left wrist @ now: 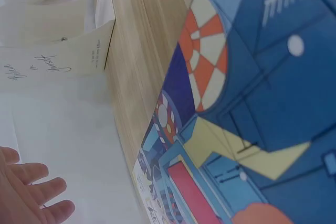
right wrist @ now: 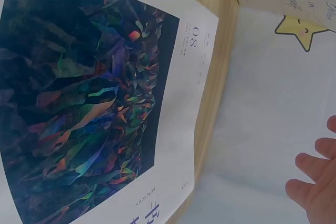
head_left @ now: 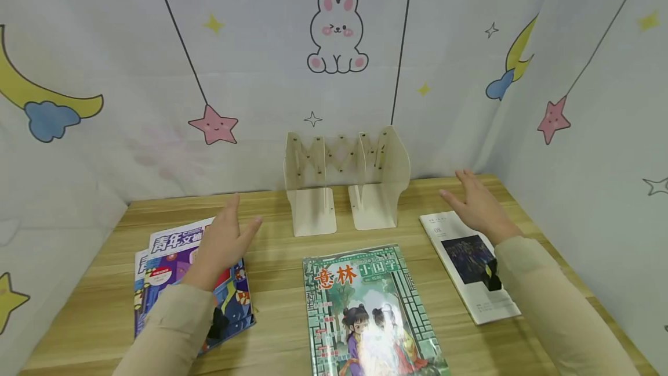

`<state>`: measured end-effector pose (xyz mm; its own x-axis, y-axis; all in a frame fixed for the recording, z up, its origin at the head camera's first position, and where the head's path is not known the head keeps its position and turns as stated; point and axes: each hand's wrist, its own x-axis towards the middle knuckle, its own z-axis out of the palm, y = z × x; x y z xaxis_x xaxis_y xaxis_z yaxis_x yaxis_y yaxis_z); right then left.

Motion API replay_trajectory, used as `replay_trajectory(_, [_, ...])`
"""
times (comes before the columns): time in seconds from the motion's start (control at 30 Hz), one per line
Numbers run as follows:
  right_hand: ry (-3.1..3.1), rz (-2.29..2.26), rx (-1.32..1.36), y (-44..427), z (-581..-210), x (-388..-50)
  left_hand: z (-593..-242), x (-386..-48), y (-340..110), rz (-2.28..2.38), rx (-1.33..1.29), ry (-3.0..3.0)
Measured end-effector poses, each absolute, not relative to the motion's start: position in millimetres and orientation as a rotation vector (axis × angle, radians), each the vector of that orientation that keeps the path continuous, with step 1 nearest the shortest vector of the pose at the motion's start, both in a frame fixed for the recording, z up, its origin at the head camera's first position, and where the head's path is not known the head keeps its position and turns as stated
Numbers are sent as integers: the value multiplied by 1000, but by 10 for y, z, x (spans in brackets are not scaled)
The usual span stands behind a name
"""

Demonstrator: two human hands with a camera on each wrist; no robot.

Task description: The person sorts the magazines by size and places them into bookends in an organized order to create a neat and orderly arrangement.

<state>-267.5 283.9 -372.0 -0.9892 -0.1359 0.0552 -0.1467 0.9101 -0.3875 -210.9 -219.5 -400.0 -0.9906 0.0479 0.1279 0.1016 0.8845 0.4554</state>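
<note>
My left hand (head_left: 221,243) is held above the blue and purple magazines (head_left: 242,289) at the left, fingers extended and holding nothing. Over the white booklet (head_left: 477,300) at the right hovers my right hand (head_left: 477,205), its fingers also straight and free of any object. Between the hands lies a green magazine (head_left: 323,300) with two drawn figures on its cover. In the left wrist view the left hand (left wrist: 29,190) shows beside the magazine cover (left wrist: 283,108); in the right wrist view the right hand (right wrist: 317,177) shows beyond the booklet (right wrist: 178,103).
A cream metal bookend rack (head_left: 396,161) with upright dividers stands at the back middle of the wooden table (head_left: 276,306). Behind and at both sides hangs a white curtain (head_left: 261,62) printed with stars, moons and a rabbit.
</note>
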Motion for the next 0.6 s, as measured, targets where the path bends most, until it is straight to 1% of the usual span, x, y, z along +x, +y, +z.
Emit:
replay_trajectory(0.37, [-3037,664,233,2822,-3685,-2641,-4047,-2100,-2093,-727,-97,-2960])
replay_trajectory(0.6, [-3041,671,232,2799,-3654,-2627,-4014,-2056,-1996,-760,-105,-2967])
